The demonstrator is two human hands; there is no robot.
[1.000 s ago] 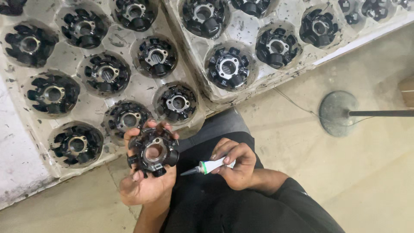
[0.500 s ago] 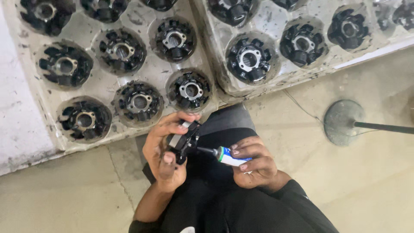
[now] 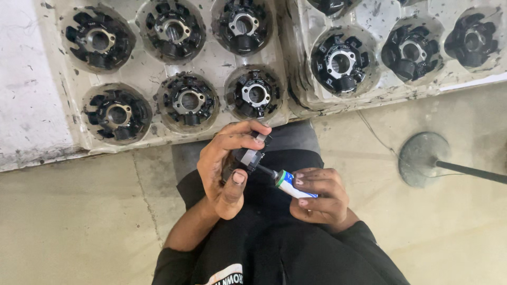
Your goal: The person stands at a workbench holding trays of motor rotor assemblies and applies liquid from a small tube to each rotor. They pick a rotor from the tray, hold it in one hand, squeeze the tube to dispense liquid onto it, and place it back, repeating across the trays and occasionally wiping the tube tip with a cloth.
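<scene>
Black round part (image 3: 247,157): held edge-on above the person's lap, in front of the trays, largely covered by the hand that grips it. Left hand (image 3: 224,169): fingers curled shut around the part, thumb on its near side, fingertips over its far edge. Small tube (image 3: 289,183), white and blue with a green band and a dark nozzle: nozzle tip touching the right side of the part. Right hand (image 3: 319,195): fingers closed around the tube's body, pinching it near the rear end.

Surroundings: the person wears dark clothing (image 3: 274,248) and sits on a pale floor (image 3: 74,221). Just beyond the hands lies a moulded grey tray (image 3: 211,58) with round pockets, each visible pocket holding a black ring-shaped part with a metal centre (image 3: 187,100). A second tray (image 3: 380,21) of the same kind lies to its right, touching or slightly overlapping it, also loaded. A round metal base with a dark rod (image 3: 422,158) stands on the floor to the right, well apart from the hands.
</scene>
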